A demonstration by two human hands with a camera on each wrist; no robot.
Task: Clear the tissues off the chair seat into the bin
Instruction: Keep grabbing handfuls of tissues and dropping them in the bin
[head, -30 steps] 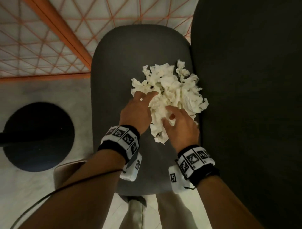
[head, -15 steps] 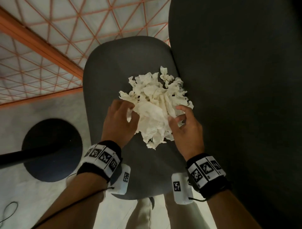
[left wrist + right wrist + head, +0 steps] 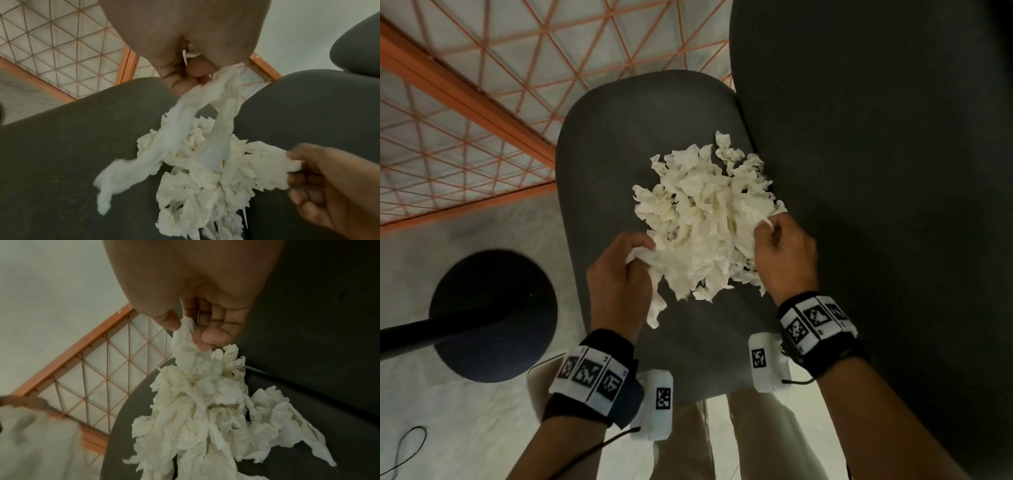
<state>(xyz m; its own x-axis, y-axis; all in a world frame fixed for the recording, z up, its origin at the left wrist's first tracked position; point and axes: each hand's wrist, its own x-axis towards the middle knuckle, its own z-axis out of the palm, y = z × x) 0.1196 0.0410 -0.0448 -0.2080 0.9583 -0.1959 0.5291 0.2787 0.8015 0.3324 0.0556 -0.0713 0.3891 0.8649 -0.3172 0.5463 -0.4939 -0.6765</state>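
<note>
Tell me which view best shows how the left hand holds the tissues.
The left wrist view: the left hand has its fingers curled round two tissue strands that trail down to the tissues on the chair seat. The head view shows only the back of that hand; the right wrist view shows a blurred edge.

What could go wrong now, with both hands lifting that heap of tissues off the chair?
1. The tissues are a loose pile, gripped only at the edges by the left hand and right hand. Middle pieces may well drop back on the seat.
2. A strand dangles below the left hand and could fall or tear off.
3. No bin shows in any view, so scraps may drop on the floor on the way.
</note>
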